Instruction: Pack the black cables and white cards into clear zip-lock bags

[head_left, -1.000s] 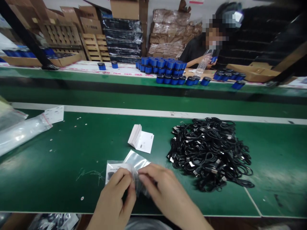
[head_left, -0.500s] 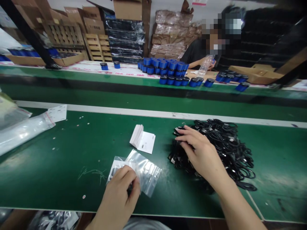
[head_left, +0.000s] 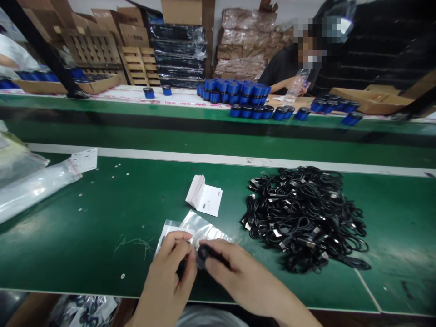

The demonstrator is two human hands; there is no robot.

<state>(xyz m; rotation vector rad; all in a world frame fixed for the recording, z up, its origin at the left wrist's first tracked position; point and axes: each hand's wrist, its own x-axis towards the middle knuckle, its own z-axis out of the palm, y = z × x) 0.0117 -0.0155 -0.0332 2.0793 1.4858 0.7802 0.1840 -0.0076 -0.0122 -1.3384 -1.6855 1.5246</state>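
My left hand (head_left: 172, 268) pinches the mouth of a small clear plastic bag (head_left: 200, 229) lying on the green table (head_left: 102, 213) near its front edge. My right hand (head_left: 235, 272) is closed on a coiled black cable (head_left: 203, 252) and holds it right at the bag's opening, touching the left fingers. A big heap of the same black cables (head_left: 303, 218) lies to the right of the hands. A small stack of white cards (head_left: 203, 197) sits just beyond the bag.
Clear plastic bags (head_left: 30, 181) lie at the left edge. Across a green conveyor belt (head_left: 204, 136), several blue cylindrical speakers (head_left: 245, 97) stand on the far bench, where another person (head_left: 296, 68) sits. Cardboard boxes and pallets (head_left: 102, 45) stack up behind.
My right hand went to the cable heap, took a coiled cable, and came back to the bag that my left hand kept holding.
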